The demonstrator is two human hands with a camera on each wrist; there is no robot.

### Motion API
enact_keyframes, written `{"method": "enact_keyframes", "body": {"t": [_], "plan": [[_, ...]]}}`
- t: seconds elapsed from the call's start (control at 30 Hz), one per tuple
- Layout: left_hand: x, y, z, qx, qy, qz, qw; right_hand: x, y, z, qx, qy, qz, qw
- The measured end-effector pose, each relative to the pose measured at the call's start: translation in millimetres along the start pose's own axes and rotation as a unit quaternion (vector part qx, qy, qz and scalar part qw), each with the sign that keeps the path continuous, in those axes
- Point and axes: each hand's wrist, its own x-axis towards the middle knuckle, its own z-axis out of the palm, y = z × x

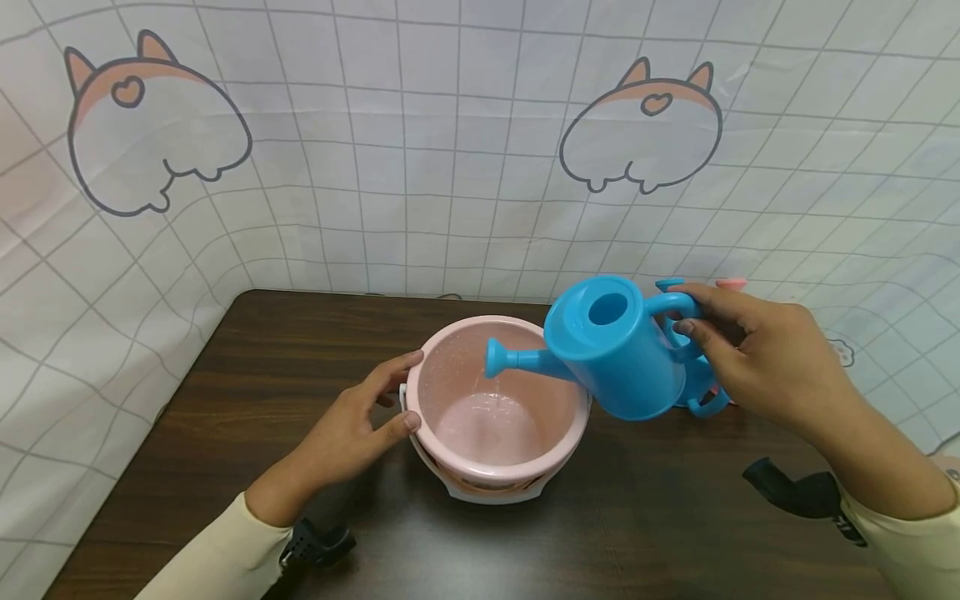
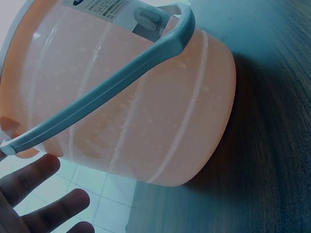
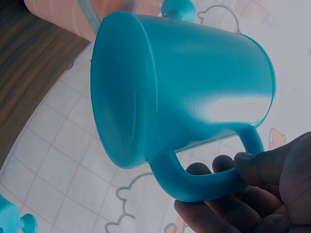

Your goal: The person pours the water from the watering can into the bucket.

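Note:
A light blue watering can [image 1: 622,358] is tipped over a pink bucket [image 1: 495,477], its spout head [image 1: 493,358] above the opening. Thin streams of water fall inside, and shallow water [image 1: 491,425] covers the bottom. My right hand [image 1: 772,358] grips the can's handle [image 3: 194,187], fingers and thumb curled round it. At the bucket's left rim, my left hand [image 1: 352,429] touches with thumb and index fingertip. In the left wrist view its other fingers [image 2: 58,208] spread out straight beside the bucket's wall, near the lowered grey carrying handle [image 2: 107,97].
Behind the right hand stands a second blue watering can [image 1: 701,387], with something pink [image 1: 731,284] partly hidden there. All this is on a dark wooden table [image 1: 300,350]. A white gridded cloth [image 1: 420,167] with animal drawings hangs behind it.

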Motion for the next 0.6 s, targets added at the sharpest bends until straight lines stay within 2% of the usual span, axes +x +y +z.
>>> {"method": "enact_keyframes", "body": {"t": [0.6], "plan": [[0.4,0.2,-0.2,0.003,-0.003,-0.001,1.0,1.6,-0.4,0.1,0.003,0.003,-0.002,1.0]]}}
